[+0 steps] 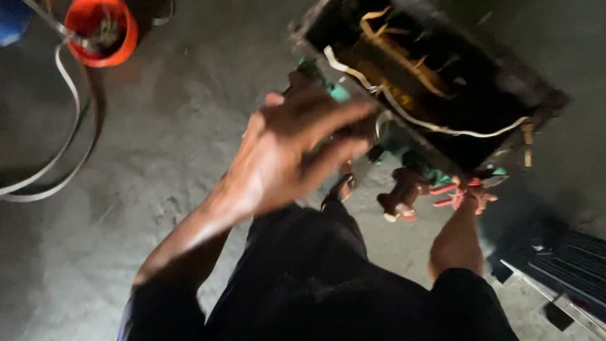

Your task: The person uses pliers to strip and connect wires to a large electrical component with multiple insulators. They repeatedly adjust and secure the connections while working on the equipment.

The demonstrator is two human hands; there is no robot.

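Overhead, an open dark metal casing (499, 69) is seen at about one o'clock in the view, tilted so that its hollow interior faces the camera. Inside it, yellowish strips and windings (404, 60) are visible, and a pale insulated wire (435, 126) is draped along its lower rim; the tilt appears suited to exposing these parts. Along the lower edge of the casing, green and reddish-brown fittings (404, 189) are clustered, with a rounded, plug-like shape and a dull sheen.

The left hand (284, 151) is raised at the centre of the view, just below the casing's left corner. Its fingers (341, 113) are spread and slightly curled, blurred by motion; nothing is seen clasped in them, though contact with the green parts behind cannot be told. The right hand (470, 196) is held at about four o'clock, at the casing's lower edge, with its fingers closed around small red pieces (445, 189) beside the fittings, seemingly to steady them.

A rough grey concrete floor (158, 139) lies beneath. An orange plastic bucket (101, 31) stands at eleven o'clock, with flat pale strapping (63, 151) looped beside it. A dark ribbed panel (568, 265) lies at four o'clock.
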